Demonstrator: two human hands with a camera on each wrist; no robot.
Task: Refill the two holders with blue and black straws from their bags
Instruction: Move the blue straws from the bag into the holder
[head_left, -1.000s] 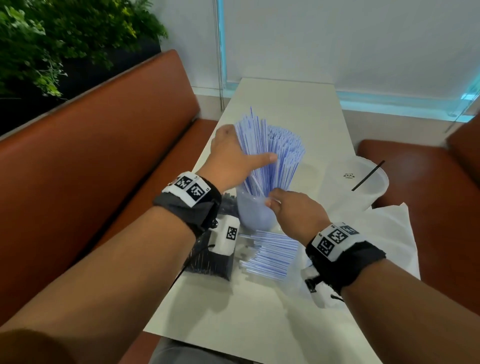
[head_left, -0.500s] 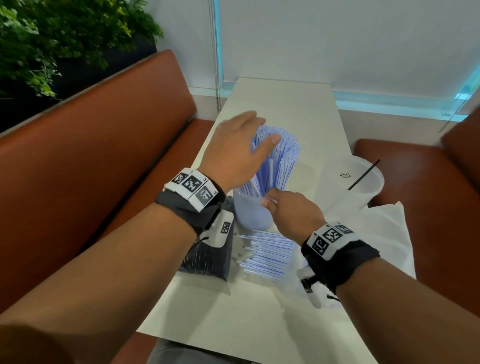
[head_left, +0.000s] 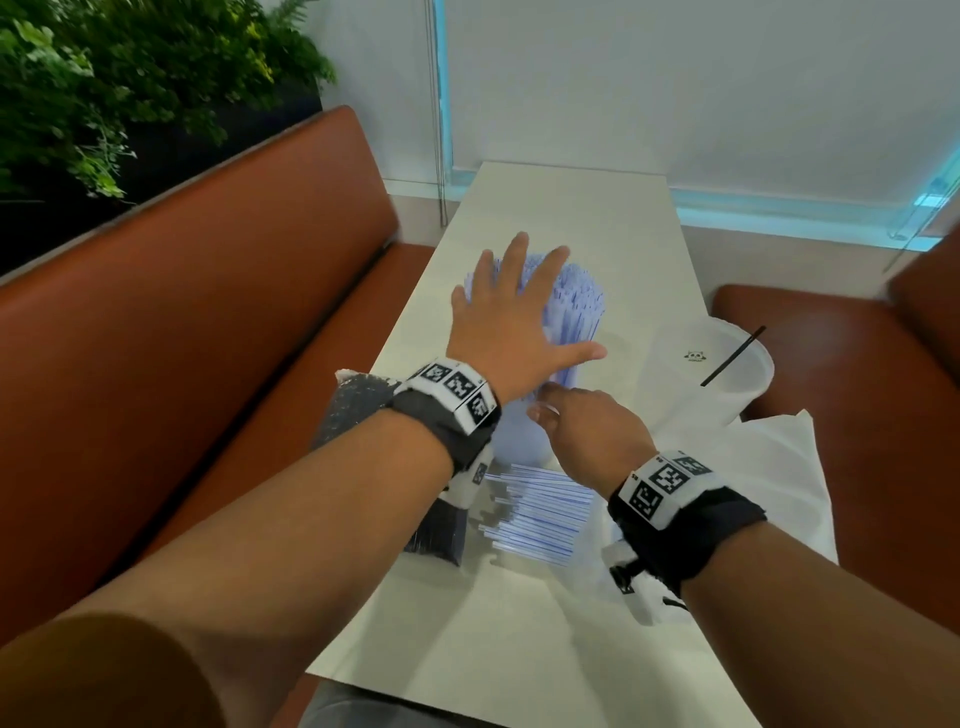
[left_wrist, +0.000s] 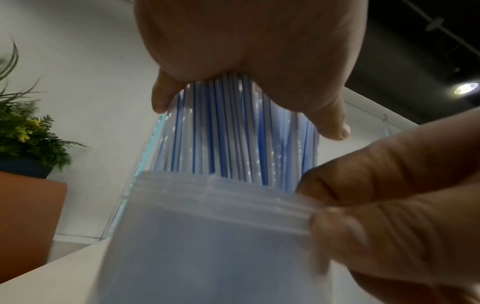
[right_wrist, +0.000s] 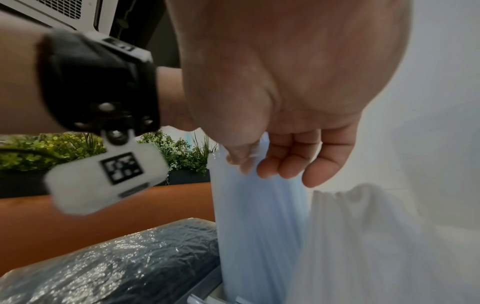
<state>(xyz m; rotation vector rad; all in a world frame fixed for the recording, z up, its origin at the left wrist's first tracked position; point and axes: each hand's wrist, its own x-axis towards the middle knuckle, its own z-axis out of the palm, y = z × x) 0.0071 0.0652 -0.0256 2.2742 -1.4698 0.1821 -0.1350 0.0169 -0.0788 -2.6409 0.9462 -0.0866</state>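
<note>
1. The near cup (head_left: 519, 436) on the table (head_left: 571, 208) is packed with blue straws (head_left: 576, 306); the flat, spread left hand (head_left: 511, 322) presses their tops.
2. The right hand (head_left: 587, 436) pinches that cup's rim.
3. Loose blue straws (head_left: 540, 512) lie beside it.
4. The bag of black straws (right_wrist: 109, 265) looks full; the far cup (head_left: 711, 369) holds one black straw (head_left: 732, 356).

Left hand (head_left: 511, 322) is held flat, fingers spread and straight, palm down, arm extended. Right hand (head_left: 592, 436) is kept lower, just beside it, fingers (right_wrist: 291, 162) curled, thumb pinched against them.

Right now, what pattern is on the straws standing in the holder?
White with thin blue stripes; clearest in the left wrist view.
</note>
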